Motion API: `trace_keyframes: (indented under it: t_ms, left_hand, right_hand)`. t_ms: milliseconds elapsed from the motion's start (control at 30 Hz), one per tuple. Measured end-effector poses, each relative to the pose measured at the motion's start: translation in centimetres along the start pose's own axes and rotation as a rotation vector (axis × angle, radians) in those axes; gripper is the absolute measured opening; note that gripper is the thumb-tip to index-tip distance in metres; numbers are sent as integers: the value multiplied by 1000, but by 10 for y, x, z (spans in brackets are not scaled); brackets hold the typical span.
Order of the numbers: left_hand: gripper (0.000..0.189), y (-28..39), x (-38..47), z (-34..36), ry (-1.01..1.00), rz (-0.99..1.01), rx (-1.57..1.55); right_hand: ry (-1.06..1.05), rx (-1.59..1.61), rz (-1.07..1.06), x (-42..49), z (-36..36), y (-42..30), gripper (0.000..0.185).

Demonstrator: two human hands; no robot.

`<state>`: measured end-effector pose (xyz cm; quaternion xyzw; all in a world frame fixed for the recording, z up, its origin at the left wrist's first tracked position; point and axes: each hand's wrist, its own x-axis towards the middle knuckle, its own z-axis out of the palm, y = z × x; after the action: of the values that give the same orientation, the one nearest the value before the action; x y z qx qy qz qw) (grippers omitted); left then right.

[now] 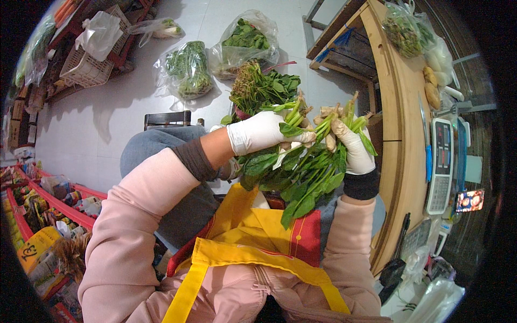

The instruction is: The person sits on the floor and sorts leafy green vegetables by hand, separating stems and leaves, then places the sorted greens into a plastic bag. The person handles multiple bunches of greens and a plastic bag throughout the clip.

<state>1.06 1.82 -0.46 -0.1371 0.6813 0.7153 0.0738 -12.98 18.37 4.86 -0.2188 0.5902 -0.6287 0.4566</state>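
Observation:
My left hand (pixel 262 131), in a white glove, is closed around the stems of leafy greens that look like spinach (pixel 311 177). My right hand (pixel 350 147), gloved too, grips more stems of the same greens just beside it. The root ends point up and away from me, and the broad leaves hang down over my lap. Just beyond my left hand lies a pile of similar greens (pixel 258 87) with roots showing and a reddish band at its near side. Some fingertips are partly hidden by the stems.
Bagged greens (pixel 189 70) and another bag of leafy greens (pixel 246 38) lie on the floor ahead. A wooden table (pixel 394 133) with a digital scale (pixel 440 165) runs along the right. A black chair back (pixel 167 118) stands ahead-left, and red shelving (pixel 60 198) with goods is at left.

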Motion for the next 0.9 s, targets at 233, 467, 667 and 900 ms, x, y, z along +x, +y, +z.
trace_keyframes:
  t_ms: [233,467,667,900]
  left_hand:
    - [33,-1,1,0,-55,-60,-203]
    - [23,-2,5,-7,-192,-86,-431]
    - [21,-8,7,-6,-158,-133,-382]
    - [30,-3,8,-21,262,-235,71]
  right_hand:
    - [15,-193,-75,3,-10,-2,34]
    - [31,-189,-154,2,-12,1,35]
    - [96,-224,-195,4,-19,4,31]
    - [220,-255,-268,7,-28,4,26]
